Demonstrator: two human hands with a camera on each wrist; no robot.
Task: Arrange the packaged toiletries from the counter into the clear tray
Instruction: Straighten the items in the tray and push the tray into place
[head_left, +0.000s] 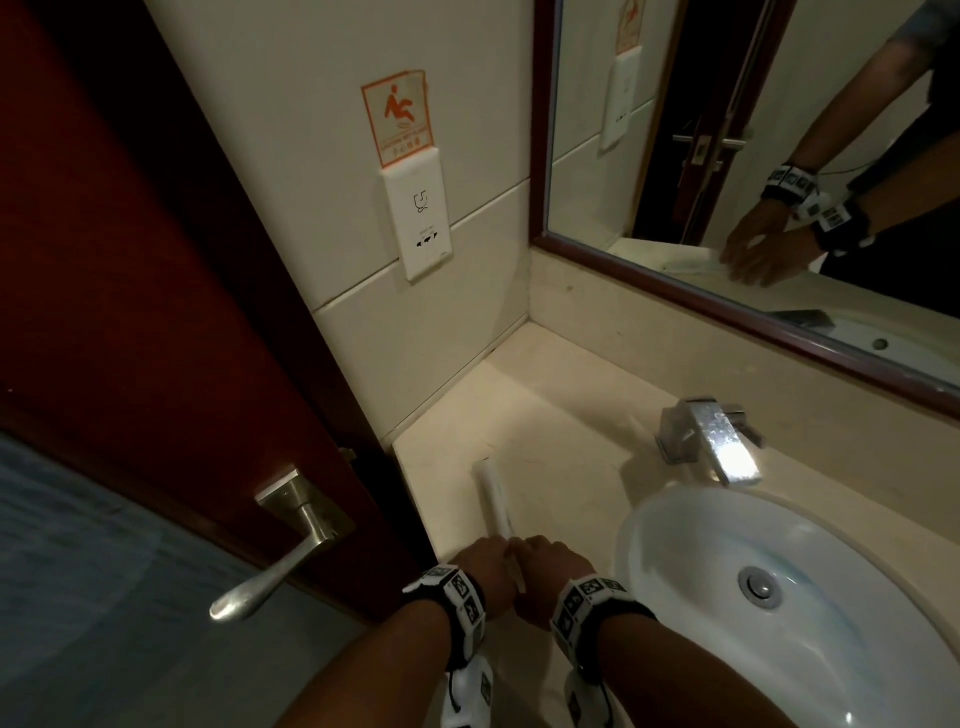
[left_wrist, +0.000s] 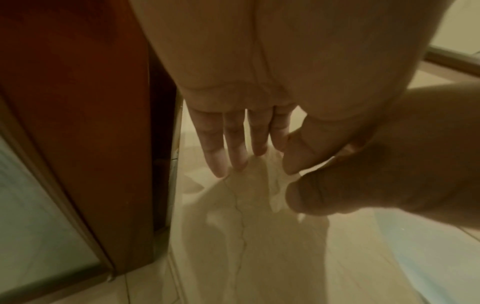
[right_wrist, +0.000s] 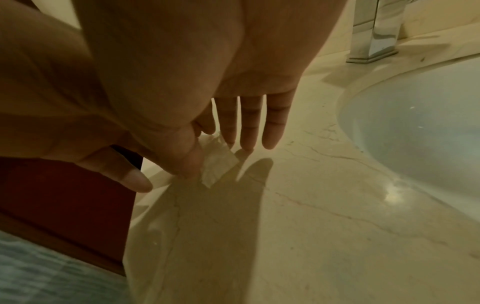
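I see a long white plastic-wrapped toiletry packet (head_left: 493, 501) lying on the beige marble counter (head_left: 561, 431), left of the white oval sink (head_left: 779, 597). My left hand (head_left: 480, 564) and right hand (head_left: 545, 564) both pinch its near end between thumb and forefinger, other fingers straight, chrome tap (head_left: 719, 441) well beyond

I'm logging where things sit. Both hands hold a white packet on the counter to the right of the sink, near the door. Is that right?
Not quite. The white packet and both hands, left hand and right hand, are on the counter to the left of the sink, not the right. The head view shows this, with the door further left. The rest stands.
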